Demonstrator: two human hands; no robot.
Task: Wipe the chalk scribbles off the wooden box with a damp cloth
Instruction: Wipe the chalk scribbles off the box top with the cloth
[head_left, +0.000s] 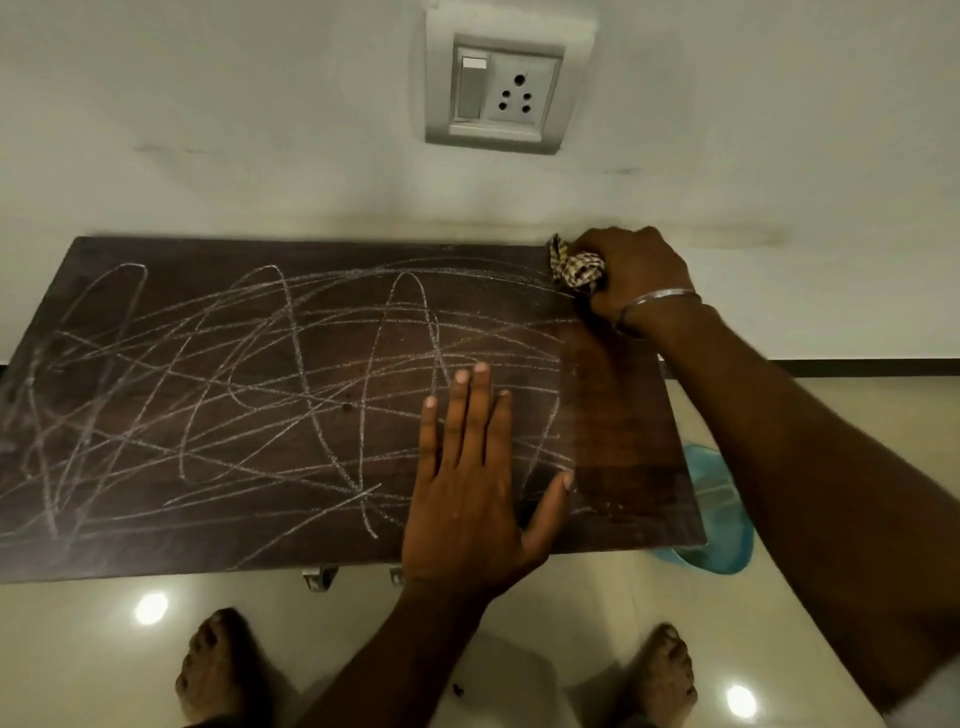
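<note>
Chalk scribbles (234, 374): white loops and crossing lines cover the left and middle of the box top.
Wooden box (623, 415): dark brown, its long flat top facing up, its far edge against the wall. The strip at its right end shows almost bare wood.
Feet (218, 670): two bare feet on the glossy tiled floor (571, 597), just in front of the box.
Left hand (472, 499): lies flat on the box top right of the middle, palm down. Its grip is fully open, fingers straight and thumb spread, holding nothing.
Wall socket (498, 88): a grey switch and socket plate on the wall above the box.
Cloth (576, 267): checked and bunched up, at the far right corner of the box top, touching the wood.
Right hand (634, 270): its grip is closed tight round the cloth, fingers curled over it. A metal bangle (660, 297) sits on the wrist.
Blue tub (722, 514): seems to be a plastic basin on the floor by the box's right end, mostly hidden by the box and forearm.
</note>
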